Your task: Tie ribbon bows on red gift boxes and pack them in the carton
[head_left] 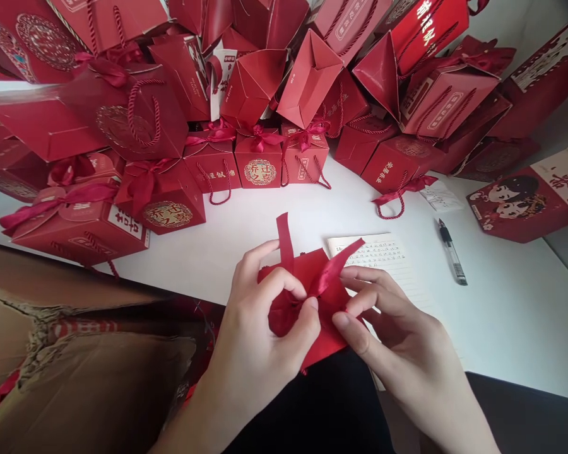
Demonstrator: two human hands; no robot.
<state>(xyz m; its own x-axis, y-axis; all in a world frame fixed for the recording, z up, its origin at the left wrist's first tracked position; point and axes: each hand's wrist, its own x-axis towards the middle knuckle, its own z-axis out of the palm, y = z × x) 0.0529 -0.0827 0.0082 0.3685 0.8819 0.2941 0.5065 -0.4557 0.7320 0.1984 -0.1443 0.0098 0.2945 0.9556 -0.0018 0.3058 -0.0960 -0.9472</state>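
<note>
A red gift box [329,337] rests at the table's near edge, over my lap, with both hands around its top. A dark red satin ribbon [329,275] crosses the box top, partly formed into a bow, and two loose ends stick up. My left hand [269,315] pinches the ribbon at its knot between thumb and forefinger. On the right side of the box, my right hand [388,315] has thumb and forefinger pressed together on a bit of the ribbon. My fingers hide much of the knot and the box's sides.
Many red gift boxes [258,161] with cord handles and bows crowd the back of the white table [502,302]. A lined notebook [376,249] lies behind my right hand, with a pen [452,252] to its right. An open cardboard carton [99,378] stands at lower left.
</note>
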